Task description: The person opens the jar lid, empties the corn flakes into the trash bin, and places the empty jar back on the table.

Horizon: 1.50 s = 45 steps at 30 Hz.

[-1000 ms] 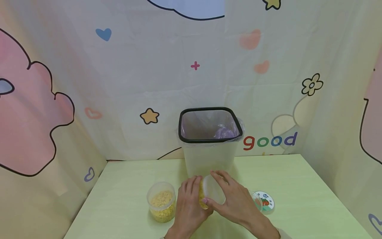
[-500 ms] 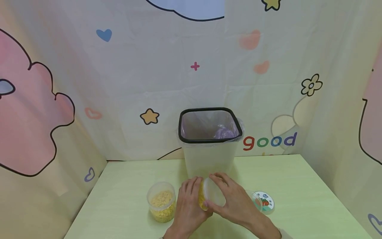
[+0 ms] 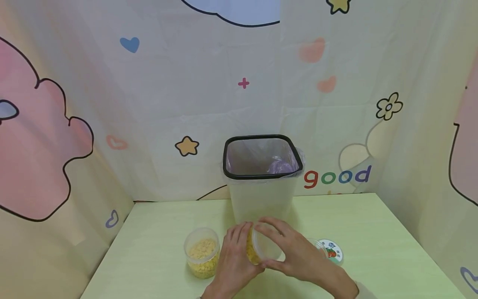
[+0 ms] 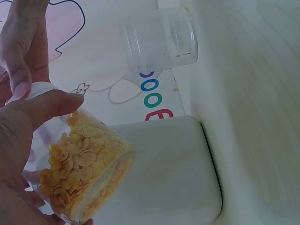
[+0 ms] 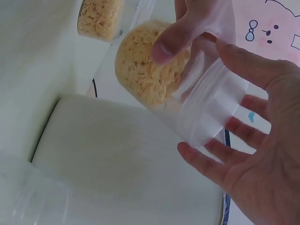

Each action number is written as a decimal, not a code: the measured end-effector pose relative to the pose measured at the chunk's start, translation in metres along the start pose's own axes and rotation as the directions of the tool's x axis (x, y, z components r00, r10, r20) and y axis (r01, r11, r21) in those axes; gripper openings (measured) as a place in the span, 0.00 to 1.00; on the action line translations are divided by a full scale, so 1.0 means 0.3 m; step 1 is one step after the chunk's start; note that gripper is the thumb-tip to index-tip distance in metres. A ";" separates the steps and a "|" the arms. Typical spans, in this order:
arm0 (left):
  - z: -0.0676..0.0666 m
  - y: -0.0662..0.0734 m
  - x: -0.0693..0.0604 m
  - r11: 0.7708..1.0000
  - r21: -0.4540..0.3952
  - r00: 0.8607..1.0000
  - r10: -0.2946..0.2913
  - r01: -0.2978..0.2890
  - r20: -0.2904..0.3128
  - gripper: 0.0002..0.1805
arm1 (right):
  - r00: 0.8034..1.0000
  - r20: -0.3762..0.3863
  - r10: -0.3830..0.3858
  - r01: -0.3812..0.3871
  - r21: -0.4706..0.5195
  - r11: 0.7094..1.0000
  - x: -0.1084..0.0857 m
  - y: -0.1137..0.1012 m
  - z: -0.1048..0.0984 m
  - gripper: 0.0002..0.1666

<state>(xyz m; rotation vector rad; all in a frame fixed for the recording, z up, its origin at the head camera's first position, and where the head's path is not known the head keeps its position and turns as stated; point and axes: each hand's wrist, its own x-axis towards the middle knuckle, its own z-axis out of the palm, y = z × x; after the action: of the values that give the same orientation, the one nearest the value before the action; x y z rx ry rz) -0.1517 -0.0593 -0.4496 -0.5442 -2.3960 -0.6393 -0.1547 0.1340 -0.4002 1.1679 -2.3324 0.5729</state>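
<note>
My left hand point(image 3: 237, 253) grips a clear plastic jar point(image 4: 101, 161) of yellow corn flakes, which is tipped on its side above the table. Its frosted lid end point(image 5: 215, 110) points right. Around that end curve the thumb and fingers of my right hand point(image 3: 298, 253), with the thumb and a fingertip at its edge; the palm stays apart from it. Left of both hands stands an open jar point(image 3: 203, 253) partly full of the same flakes. At the right, partly behind my right hand, is a clear jar point(image 4: 161, 42) beside a round lid with a picture label point(image 3: 332, 251).
Behind the hands stands a white bin point(image 3: 261, 203) with a black rim and a plastic liner. The pale green table point(image 3: 149, 232) ends at a printed cloth backdrop point(image 3: 168, 83).
The right hand has turned slightly on the lid end, and its thumb and fingers have shifted left along the edge. Left hand and jar have barely moved.
</note>
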 end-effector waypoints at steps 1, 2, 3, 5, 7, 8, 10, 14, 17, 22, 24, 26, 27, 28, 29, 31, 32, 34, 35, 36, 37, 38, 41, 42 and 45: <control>-0.002 0.000 0.000 1.000 -0.003 1.000 -0.004 0.004 0.004 0.56 | 1.000 0.013 -0.017 0.017 0.002 1.000 0.000 0.002 -0.003 0.50; -0.003 0.000 0.000 1.000 -0.008 1.000 -0.006 0.006 0.009 0.56 | 0.999 0.027 -0.030 0.030 0.007 1.000 0.000 0.003 -0.007 0.50; -0.004 0.000 -0.001 1.000 -0.012 1.000 -0.008 0.008 0.012 0.56 | 0.998 0.039 -0.043 0.043 0.010 0.999 -0.001 0.004 -0.010 0.51; -0.005 0.000 -0.001 1.000 -0.013 1.000 -0.009 0.009 0.013 0.56 | 0.996 0.057 -0.063 0.062 0.008 0.998 0.000 0.006 -0.015 0.52; -0.004 -0.002 -0.001 1.000 -0.010 1.000 -0.007 0.007 0.012 0.56 | 0.995 0.071 -0.075 0.075 0.007 0.997 0.001 0.007 -0.017 0.54; -0.004 -0.002 -0.001 1.000 -0.010 1.000 -0.007 0.007 0.012 0.55 | 0.994 0.076 -0.078 0.077 0.006 0.997 0.001 0.008 -0.018 0.55; -0.003 -0.003 -0.001 1.000 -0.005 1.000 -0.006 0.006 0.009 0.55 | 0.994 0.083 -0.078 0.078 0.001 0.997 0.000 0.008 -0.018 0.56; -0.005 -0.001 -0.001 1.000 -0.005 1.000 -0.010 0.010 0.008 0.54 | 0.996 0.074 -0.048 0.049 -0.016 0.999 -0.003 -0.005 -0.019 0.57; -0.009 0.001 0.000 1.000 -0.021 1.000 -0.022 0.022 0.021 0.55 | 0.999 0.024 0.029 -0.027 -0.066 0.997 -0.003 -0.032 -0.020 0.53; -0.012 0.002 0.005 0.999 -0.032 1.000 -0.024 0.024 0.019 0.55 | 0.972 -0.050 0.229 -0.234 -0.137 0.963 0.004 -0.093 -0.029 0.51; -0.010 0.001 0.007 1.000 -0.014 1.000 -0.010 0.010 -0.006 0.53 | 0.957 -0.071 0.281 -0.288 -0.138 0.948 0.011 -0.107 -0.031 0.50; -0.008 0.000 0.008 1.000 0.009 0.999 0.008 -0.007 -0.036 0.51 | 0.942 -0.090 0.324 -0.333 -0.125 0.934 0.021 -0.112 -0.030 0.50; -0.007 0.000 0.009 1.000 0.017 0.999 0.015 -0.014 -0.047 0.50 | 0.932 -0.096 0.349 -0.359 -0.117 0.926 0.026 -0.112 -0.027 0.49; -0.006 -0.001 0.009 0.999 0.030 0.998 0.021 -0.020 -0.058 0.49 | 0.922 -0.097 0.376 -0.385 -0.109 0.917 0.030 -0.112 -0.024 0.49; -0.005 -0.002 0.009 0.999 0.039 0.997 0.027 -0.024 -0.066 0.49 | 0.910 -0.090 0.406 -0.414 -0.104 0.904 0.033 -0.111 -0.021 0.49; -0.003 -0.003 0.008 0.998 0.058 0.996 0.035 -0.030 -0.078 0.49 | 0.886 -0.073 0.458 -0.463 -0.094 0.881 0.039 -0.109 -0.012 0.49; -0.002 -0.003 0.008 0.997 0.068 0.996 0.037 -0.032 -0.081 0.49 | 0.874 -0.063 0.482 -0.486 -0.093 0.869 0.041 -0.108 -0.007 0.49; 0.000 -0.004 0.008 0.996 0.087 0.996 0.039 -0.031 -0.086 0.50 | 0.854 -0.039 0.519 -0.520 -0.094 0.849 0.047 -0.106 0.002 0.49; 0.000 -0.004 0.008 0.995 0.096 0.995 0.040 -0.031 -0.088 0.51 | 0.847 -0.029 0.531 -0.531 -0.097 0.842 0.049 -0.105 0.006 0.49; 0.000 -0.004 0.008 0.994 0.102 0.995 0.040 -0.031 -0.088 0.51 | 0.843 -0.020 0.538 -0.537 -0.097 0.838 0.051 -0.104 0.010 0.49; 0.000 -0.004 0.008 0.994 0.107 0.995 0.041 -0.031 -0.088 0.51 | 0.840 -0.013 0.543 -0.541 -0.097 0.835 0.053 -0.103 0.013 0.49; 0.001 -0.004 0.008 0.993 0.111 0.995 0.042 -0.032 -0.088 0.51 | 0.837 -0.006 0.548 -0.546 -0.097 0.832 0.054 -0.103 0.015 0.48; 0.003 -0.004 0.007 0.992 0.122 0.995 0.046 -0.035 -0.086 0.51 | 0.839 0.009 0.545 -0.542 -0.092 0.835 0.058 -0.101 0.017 0.47; 0.003 -0.005 0.007 0.992 0.122 0.995 0.047 -0.037 -0.086 0.51 | 0.842 0.011 0.539 -0.536 -0.088 0.840 0.058 -0.099 0.016 0.47; 0.001 -0.006 0.007 0.992 0.121 0.994 0.053 -0.042 -0.092 0.50 | 0.866 0.014 0.500 -0.498 -0.078 0.864 0.057 -0.094 0.012 0.46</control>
<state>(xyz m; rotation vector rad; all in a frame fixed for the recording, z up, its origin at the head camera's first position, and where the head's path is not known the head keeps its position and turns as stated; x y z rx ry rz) -0.1543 -0.0600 -0.4491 -0.5067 -2.3073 -0.4877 -0.1415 0.1058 -0.3891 0.5283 -2.6703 0.6360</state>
